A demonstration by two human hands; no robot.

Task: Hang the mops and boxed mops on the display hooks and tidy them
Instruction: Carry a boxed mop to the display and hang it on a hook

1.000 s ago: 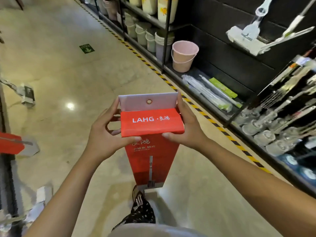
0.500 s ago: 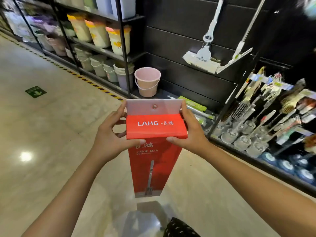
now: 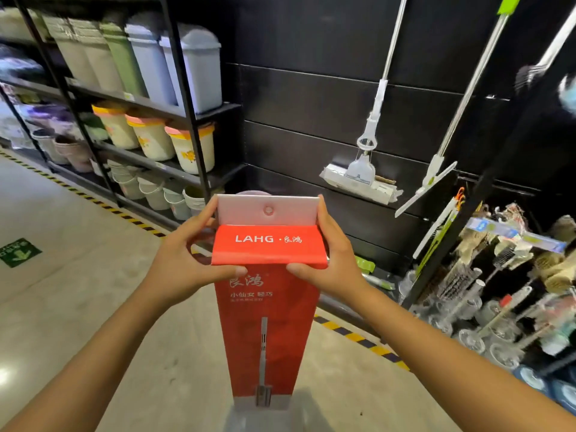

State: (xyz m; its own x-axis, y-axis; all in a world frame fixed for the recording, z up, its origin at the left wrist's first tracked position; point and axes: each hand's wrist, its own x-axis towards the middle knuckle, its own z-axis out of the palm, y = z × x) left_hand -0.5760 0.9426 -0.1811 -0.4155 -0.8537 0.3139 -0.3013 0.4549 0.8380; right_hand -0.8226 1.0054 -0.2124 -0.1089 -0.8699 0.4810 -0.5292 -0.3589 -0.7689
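A tall red boxed mop point(image 3: 268, 310) with white "LAHG" lettering hangs upright in front of me, its white top flap with a round hang hole standing up. My left hand point(image 3: 184, 263) grips the box's upper left edge, thumb on the front. My right hand point(image 3: 330, 263) grips the upper right edge the same way. On the black display wall point(image 3: 296, 98) behind, a white sponge mop point(image 3: 364, 173) hangs by its pole. A green-handled flat mop point(image 3: 436, 169) hangs to its right. No hooks can be made out on the wall.
A black shelf rack point(image 3: 187, 113) at left carries bins and buckets. Brushes and small cleaning goods point(image 3: 505, 291) crowd the rack at right. A yellow-black floor stripe point(image 3: 358, 338) runs along the shelving base. A green floor sign point(image 3: 18, 252) lies at left.
The view has swung up and to the right, towards the black wall. The hanging mops now stand nearer and larger. Both hands keep the same grip on the box.
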